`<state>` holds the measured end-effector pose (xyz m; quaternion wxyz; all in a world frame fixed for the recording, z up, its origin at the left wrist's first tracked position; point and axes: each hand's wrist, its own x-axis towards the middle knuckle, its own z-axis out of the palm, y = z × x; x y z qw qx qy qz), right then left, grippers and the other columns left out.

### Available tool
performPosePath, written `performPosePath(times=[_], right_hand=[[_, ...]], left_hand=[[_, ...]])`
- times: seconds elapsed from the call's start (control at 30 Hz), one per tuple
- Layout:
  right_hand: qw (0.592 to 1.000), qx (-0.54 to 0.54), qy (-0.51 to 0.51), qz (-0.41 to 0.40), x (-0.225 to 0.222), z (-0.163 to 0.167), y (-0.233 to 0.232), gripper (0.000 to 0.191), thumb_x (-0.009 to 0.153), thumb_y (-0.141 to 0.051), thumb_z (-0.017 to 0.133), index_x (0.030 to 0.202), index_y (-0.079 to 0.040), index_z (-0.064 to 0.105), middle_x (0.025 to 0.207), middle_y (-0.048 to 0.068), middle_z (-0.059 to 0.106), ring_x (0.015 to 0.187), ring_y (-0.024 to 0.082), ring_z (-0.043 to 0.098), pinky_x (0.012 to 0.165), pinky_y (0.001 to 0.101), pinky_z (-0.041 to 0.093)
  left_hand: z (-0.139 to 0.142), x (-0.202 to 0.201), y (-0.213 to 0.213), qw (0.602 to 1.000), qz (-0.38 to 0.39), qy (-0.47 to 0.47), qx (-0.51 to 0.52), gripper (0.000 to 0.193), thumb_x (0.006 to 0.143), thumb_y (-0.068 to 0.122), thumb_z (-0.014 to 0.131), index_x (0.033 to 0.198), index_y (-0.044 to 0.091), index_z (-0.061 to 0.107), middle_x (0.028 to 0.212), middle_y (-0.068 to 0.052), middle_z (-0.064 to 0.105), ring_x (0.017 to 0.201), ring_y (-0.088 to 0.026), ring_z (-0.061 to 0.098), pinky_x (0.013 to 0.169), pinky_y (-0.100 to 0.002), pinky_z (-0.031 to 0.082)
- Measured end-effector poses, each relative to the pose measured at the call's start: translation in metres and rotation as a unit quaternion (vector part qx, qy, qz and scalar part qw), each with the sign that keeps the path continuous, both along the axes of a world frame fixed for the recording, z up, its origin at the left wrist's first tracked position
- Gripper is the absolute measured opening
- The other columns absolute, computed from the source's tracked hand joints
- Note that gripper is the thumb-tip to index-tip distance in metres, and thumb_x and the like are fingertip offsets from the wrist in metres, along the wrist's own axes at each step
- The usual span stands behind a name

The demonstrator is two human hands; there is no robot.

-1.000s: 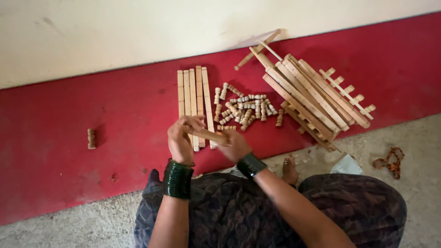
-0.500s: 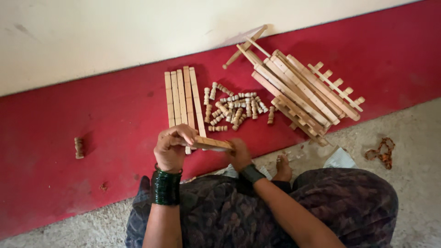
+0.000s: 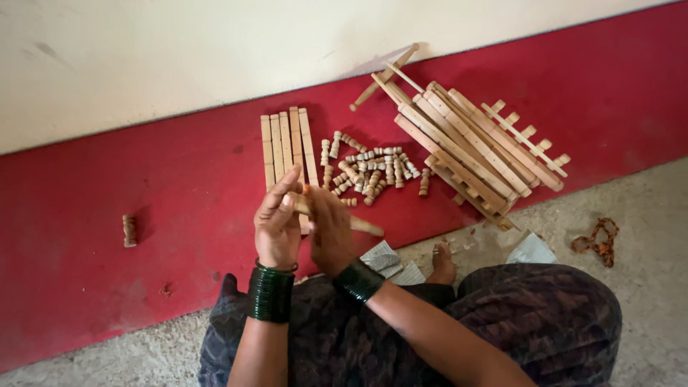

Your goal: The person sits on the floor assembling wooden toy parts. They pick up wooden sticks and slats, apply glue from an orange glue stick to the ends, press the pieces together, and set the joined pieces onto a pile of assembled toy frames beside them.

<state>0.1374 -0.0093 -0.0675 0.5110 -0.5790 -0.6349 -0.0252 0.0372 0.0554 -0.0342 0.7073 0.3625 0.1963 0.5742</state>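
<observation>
A flat wooden slat (image 3: 365, 227) is held between my two hands above the red floor. My left hand (image 3: 278, 223) has its fingers stretched along the slat's left end. My right hand (image 3: 329, 231) covers the slat's middle, so only its right end sticks out. Both wrists wear dark green bangles. Just beyond my hands lie several matching slats (image 3: 287, 143) side by side. To their right is a heap of several small turned wooden pegs (image 3: 369, 170).
A stack of assembled slat frames (image 3: 466, 147) lies at the upper right by the pale wall. One lone peg (image 3: 129, 230) rests far left. Folded paper pieces (image 3: 532, 249) and a rusty chain (image 3: 602, 242) lie on the grey floor near my foot (image 3: 441, 264).
My hands have shifted on the slat: the left fingers have straightened along it and the right hand now covers its middle. The view has drifted slightly.
</observation>
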Motion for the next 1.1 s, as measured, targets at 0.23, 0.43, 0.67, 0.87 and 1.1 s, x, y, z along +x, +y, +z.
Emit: performPosePath(times=[0.23, 0.43, 0.67, 0.87, 1.1], right_hand=[[0.979, -0.188, 0.032, -0.075, 0.088, -0.112, -0.012, 0.04, 0.08, 0.003, 0.061, 0.12, -0.005, 0.062, 0.112, 0.019, 0.064, 0.107, 0.039, 0.06, 0.093, 0.0503, 0.049], [0.978, -0.195, 0.038, -0.062, 0.082, -0.1, 0.011, 0.032, 0.082, -0.012, 0.077, 0.112, -0.006, 0.065, 0.107, 0.018, 0.067, 0.101, 0.038, 0.063, 0.09, 0.0481, 0.051], [0.98, -0.107, 0.153, 0.071, 0.009, 0.024, 0.048, 0.032, 0.086, -0.011, 0.072, 0.116, -0.003, 0.063, 0.107, 0.017, 0.064, 0.102, 0.036, 0.062, 0.087, 0.0446, 0.051], [0.996, -0.065, 0.064, 0.009, 0.029, -0.009, 0.027, 0.034, 0.083, -0.001, 0.064, 0.117, -0.004, 0.061, 0.102, 0.017, 0.061, 0.099, 0.038, 0.06, 0.087, 0.0469, 0.048], [0.975, -0.183, 0.073, -0.098, 0.091, -0.108, 0.013, 0.011, 0.084, -0.004, 0.07, 0.093, -0.003, 0.063, 0.093, 0.02, 0.064, 0.095, 0.041, 0.062, 0.081, 0.0493, 0.049]], left_hand=[[0.0, 0.005, 0.007, 0.942, 0.179, 0.28, 0.051, 0.035, 0.096, 0.01, 0.075, 0.13, 0.005, 0.071, 0.12, -0.018, 0.077, 0.111, -0.02, 0.075, 0.098, -0.03, 0.061], [0.014, 0.014, -0.001, 0.843, 0.284, 0.417, 0.187, 0.033, 0.101, 0.011, 0.069, 0.133, 0.002, 0.068, 0.142, -0.025, 0.061, 0.116, -0.027, 0.073, 0.088, -0.033, 0.063], [0.029, 0.001, -0.014, 0.797, 0.243, 0.437, 0.338, 0.049, 0.106, 0.003, 0.049, 0.155, -0.003, 0.046, 0.159, -0.027, 0.043, 0.142, -0.042, 0.052, 0.112, -0.048, 0.05], [0.017, -0.006, 0.001, 0.842, 0.168, 0.455, 0.236, 0.041, 0.105, 0.011, 0.056, 0.145, 0.009, 0.058, 0.139, -0.018, 0.066, 0.123, -0.027, 0.069, 0.101, -0.041, 0.059], [0.015, -0.012, 0.009, 0.866, 0.166, 0.448, 0.15, 0.032, 0.095, 0.019, 0.073, 0.126, 0.012, 0.073, 0.105, -0.008, 0.081, 0.091, -0.013, 0.076, 0.078, -0.031, 0.063]])
